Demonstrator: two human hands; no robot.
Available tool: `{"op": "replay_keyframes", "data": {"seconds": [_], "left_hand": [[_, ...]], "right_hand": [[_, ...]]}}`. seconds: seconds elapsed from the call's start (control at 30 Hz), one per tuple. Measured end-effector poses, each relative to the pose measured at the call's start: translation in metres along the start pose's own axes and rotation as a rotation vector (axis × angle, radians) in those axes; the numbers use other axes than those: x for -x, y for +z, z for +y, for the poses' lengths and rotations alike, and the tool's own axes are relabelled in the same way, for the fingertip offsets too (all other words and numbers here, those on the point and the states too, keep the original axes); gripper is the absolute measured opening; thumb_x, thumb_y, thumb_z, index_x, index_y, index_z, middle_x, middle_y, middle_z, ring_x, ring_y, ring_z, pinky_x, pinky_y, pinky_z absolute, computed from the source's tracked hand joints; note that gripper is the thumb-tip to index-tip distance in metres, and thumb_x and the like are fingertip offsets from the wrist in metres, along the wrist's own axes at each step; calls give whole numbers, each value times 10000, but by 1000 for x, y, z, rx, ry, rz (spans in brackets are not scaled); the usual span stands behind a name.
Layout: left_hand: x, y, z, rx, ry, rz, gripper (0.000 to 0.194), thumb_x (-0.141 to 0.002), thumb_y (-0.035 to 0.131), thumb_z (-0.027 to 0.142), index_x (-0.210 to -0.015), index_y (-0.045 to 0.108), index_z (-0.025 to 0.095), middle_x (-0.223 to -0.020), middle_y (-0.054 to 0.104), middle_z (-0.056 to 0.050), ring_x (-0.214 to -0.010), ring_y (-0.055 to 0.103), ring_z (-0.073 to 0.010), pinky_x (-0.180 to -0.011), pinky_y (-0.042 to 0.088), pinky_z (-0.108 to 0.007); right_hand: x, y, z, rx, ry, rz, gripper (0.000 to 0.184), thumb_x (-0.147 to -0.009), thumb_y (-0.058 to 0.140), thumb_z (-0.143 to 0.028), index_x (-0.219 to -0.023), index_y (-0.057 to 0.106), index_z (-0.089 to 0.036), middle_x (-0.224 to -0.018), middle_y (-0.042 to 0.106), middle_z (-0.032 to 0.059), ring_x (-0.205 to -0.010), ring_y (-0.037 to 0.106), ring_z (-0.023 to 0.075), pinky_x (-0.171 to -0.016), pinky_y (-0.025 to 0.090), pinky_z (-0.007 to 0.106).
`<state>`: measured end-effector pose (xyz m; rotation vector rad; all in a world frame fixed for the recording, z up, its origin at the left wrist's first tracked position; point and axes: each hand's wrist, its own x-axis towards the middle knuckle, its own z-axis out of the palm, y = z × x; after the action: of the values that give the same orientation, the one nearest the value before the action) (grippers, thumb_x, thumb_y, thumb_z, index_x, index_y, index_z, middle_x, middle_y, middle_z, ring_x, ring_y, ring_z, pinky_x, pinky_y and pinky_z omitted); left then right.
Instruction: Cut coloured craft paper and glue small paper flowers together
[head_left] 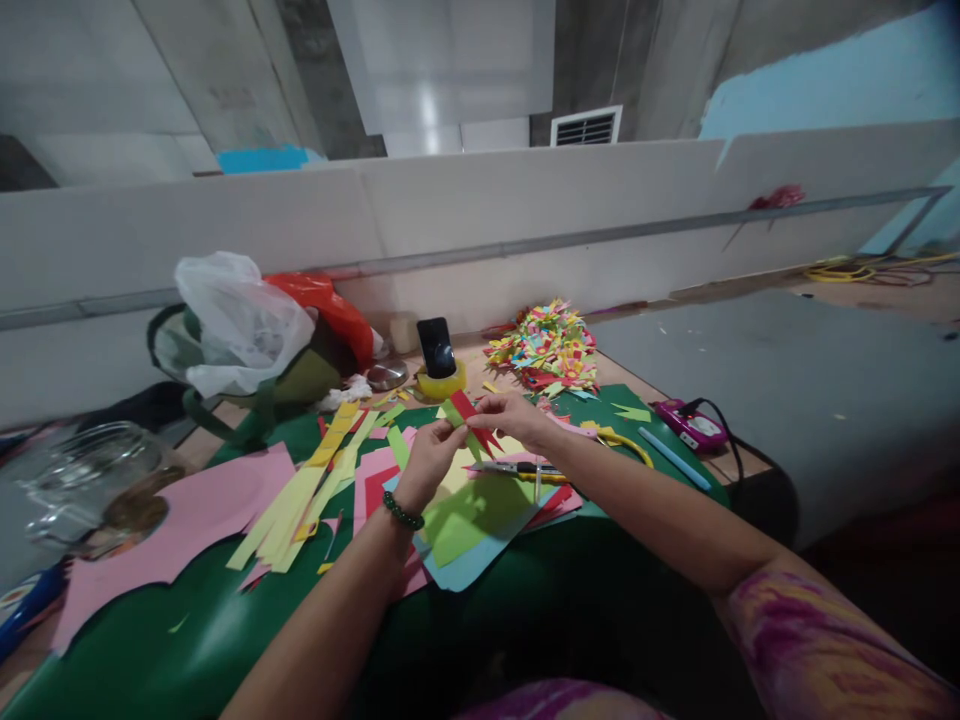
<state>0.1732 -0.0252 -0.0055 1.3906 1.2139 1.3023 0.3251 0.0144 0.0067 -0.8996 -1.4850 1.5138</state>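
In front of me, my left hand (433,462), with a dark bead bracelet (403,512) at the wrist, pinches a green paper strip (478,447). My right hand (514,417) is closed on a red paper strip (463,404) that overlaps the green one. Pointed cut ends show below the fingers; which fingers bear on which strip is partly hidden. Beneath both hands lies a stack of coloured paper sheets, with light green paper (461,530) over light blue paper (457,576). A dark pen-like tool (517,467) rests on the stack under my right wrist.
Yellow paper strips (300,510) and a pink paper sheet (202,500) lie left on the green mat (202,620). A phone (436,345) stands in yellow tape (442,383). Behind is a colourful paper heap (546,345). Yellow-handled scissors (631,445) and a purple device (690,427) are rightward.
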Motion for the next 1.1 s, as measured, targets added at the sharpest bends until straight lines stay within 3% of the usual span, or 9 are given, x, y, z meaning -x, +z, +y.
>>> {"op": "replay_keyframes", "data": {"seconds": [0.27, 0.4, 0.5, 0.63, 0.73, 0.8, 0.87, 0.97, 1.1], "left_hand": [[14, 0, 27, -103, 91, -106, 324, -709, 681, 430, -571, 564, 162, -551, 514, 27, -556, 466, -108, -536, 371, -227], [15, -2, 41, 304, -86, -197, 325, -662, 754, 438, -749, 620, 155, -669, 569, 18, -587, 505, -84, -553, 417, -192], [14, 2, 44, 472, -210, -268, 333, -571, 822, 323, -780, 635, 142, -724, 607, 4, -576, 523, -67, -520, 420, -171], [13, 4, 44, 447, -258, -169, 248, -540, 773, 195, -716, 604, 149, -617, 566, 42, -478, 489, -47, -462, 404, -164], [11, 0, 45, 372, -253, -63, 239, -510, 692, 150, -714, 568, 171, -507, 469, 96, -413, 434, -40, -419, 362, -156], [10, 1, 46, 288, -206, -2, 243, -509, 644, 151, -738, 568, 176, -491, 457, 106, -402, 440, -45, -421, 360, -160], [8, 6, 48, 207, -168, 33, 211, -523, 628, 175, -726, 570, 168, -513, 491, 91, -416, 482, -57, -450, 394, -181], [8, 21, 51, 214, -238, -47, 177, -545, 661, 222, -673, 557, 156, -561, 539, 54, -473, 544, -85, -526, 455, -226], [12, 35, 58, 356, -301, -221, 206, -619, 695, 299, -686, 563, 155, -585, 536, 32, -528, 531, -89, -547, 446, -226]], "right_hand": [[11, -3, -9, -240, 15, 49, 362, -412, 849, -215, -667, 597, -168, -629, 628, -52, -590, 565, 94, -608, 429, 232], [26, -4, -17, -386, 163, -87, 413, -432, 868, -208, -747, 603, -178, -698, 663, -31, -636, 620, 113, -634, 470, 238], [31, -4, -14, -368, 192, -86, 415, -409, 882, -220, -725, 618, -168, -657, 648, -39, -608, 602, 93, -609, 456, 214], [31, -16, -14, -159, 50, 31, 352, -406, 870, -255, -640, 627, -153, -610, 625, -42, -580, 553, 76, -579, 421, 205], [39, -33, -27, -59, -71, 110, 285, -492, 826, -291, -635, 612, -168, -609, 605, -43, -585, 549, 94, -603, 437, 239], [52, -38, -38, 94, -161, 88, 203, -595, 771, -302, -659, 620, -181, -640, 608, -28, -610, 565, 118, -619, 449, 268], [68, -33, -46, 389, -302, 14, 92, -685, 713, -254, -678, 648, -190, -789, 660, 24, -765, 612, 169, -713, 470, 316], [85, -15, -44, 871, -537, 29, 108, -750, 635, -111, -695, 663, -200, -1091, 648, 89, -1072, 560, 241, -902, 419, 396], [90, -6, -36, 1115, -494, 141, 172, -818, 533, -76, -773, 645, -198, -853, 681, 73, -819, 611, 207, -758, 428, 324]]}}
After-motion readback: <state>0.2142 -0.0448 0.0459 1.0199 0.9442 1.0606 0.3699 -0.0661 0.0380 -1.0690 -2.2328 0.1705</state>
